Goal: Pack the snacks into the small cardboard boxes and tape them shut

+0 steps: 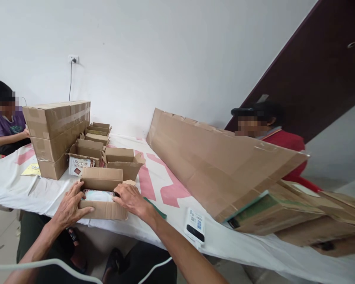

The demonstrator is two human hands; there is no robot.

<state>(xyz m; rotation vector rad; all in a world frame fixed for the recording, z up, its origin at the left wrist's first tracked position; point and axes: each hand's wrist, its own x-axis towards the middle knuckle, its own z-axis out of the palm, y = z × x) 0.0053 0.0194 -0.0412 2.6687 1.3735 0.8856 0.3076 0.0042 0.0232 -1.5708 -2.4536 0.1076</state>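
A small open cardboard box sits at the table's near edge, its back flap standing up. Inside lies a white item with a colourful pattern; its kind I cannot make out. My left hand grips the box's left end, fingers over the rim and thumb along the front wall. At the right end, my right hand has its fingers curled over the edge, with a small dark spot by the fingertips. Just behind stand another open box and a white printed packet marked "Meal".
Taped boxes are stacked at left, with open boxes beside them. A large cardboard sheet leans at right, near a white device and more cartons. One person sits left, another right.
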